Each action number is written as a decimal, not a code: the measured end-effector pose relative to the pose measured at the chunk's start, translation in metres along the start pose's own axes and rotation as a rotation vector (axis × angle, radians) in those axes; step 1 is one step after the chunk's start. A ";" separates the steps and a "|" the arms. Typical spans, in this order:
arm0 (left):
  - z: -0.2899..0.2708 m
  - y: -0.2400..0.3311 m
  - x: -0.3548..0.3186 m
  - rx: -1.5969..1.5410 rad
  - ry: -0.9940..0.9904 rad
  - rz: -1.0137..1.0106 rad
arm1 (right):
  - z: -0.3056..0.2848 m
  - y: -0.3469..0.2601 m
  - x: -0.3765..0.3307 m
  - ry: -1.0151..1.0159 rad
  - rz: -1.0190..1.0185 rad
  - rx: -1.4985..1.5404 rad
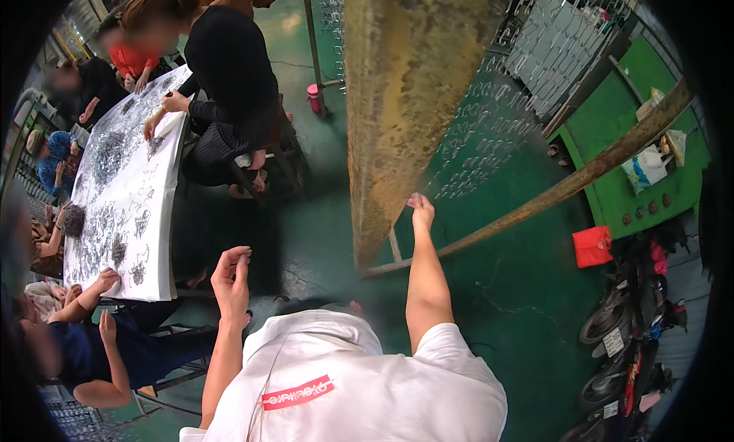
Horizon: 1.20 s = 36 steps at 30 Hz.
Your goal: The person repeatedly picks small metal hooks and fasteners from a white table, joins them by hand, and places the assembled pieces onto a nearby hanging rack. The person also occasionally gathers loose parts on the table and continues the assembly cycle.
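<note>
My left hand (232, 272) is raised in front of my white shirt, fingers curled against the thumb; I cannot make out anything in the pinch. My right hand (420, 211) reaches forward on a straight arm. It touches the lower edge of a rusty yellow-brown beam (405, 98), beside rows of small metal pieces (478, 147) hanging on a rack. Its fingers are bent at the beam's edge, and whether they hold a piece is hidden.
At left, several seated people sort heaps of small metal parts on a long white table (145, 281). A slanted rusty bar (581, 178) crosses the green floor (505, 289). A red bag (592, 246) and parked motorbikes (623, 342) stand at right, and a pink cup (313, 98) on the floor.
</note>
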<state>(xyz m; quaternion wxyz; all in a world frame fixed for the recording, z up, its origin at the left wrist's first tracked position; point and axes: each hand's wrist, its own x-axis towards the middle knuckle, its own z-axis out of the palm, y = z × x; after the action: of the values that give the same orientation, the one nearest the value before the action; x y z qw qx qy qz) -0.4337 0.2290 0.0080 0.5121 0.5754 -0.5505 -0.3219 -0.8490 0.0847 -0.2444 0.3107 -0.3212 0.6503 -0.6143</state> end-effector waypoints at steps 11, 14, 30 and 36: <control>0.018 -0.020 0.011 -0.101 -0.057 -0.026 | -0.022 0.019 -0.017 -0.036 0.042 0.004; 0.013 -0.032 0.021 -0.112 -0.059 -0.054 | -0.043 0.114 0.000 -0.097 0.237 0.239; -0.152 -0.154 0.144 0.085 -0.330 -0.138 | 0.065 0.079 -0.267 -0.989 0.503 -1.163; -0.210 -0.168 0.182 0.119 -0.287 -0.109 | 0.369 -0.100 -0.243 -1.115 0.094 -0.445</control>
<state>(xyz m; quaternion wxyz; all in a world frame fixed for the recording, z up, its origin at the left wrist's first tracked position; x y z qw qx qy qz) -0.1524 0.0806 -0.0591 0.3752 0.5817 -0.6040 -0.3950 -0.4045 0.0542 -0.1616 0.5570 -0.6232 0.5157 -0.1882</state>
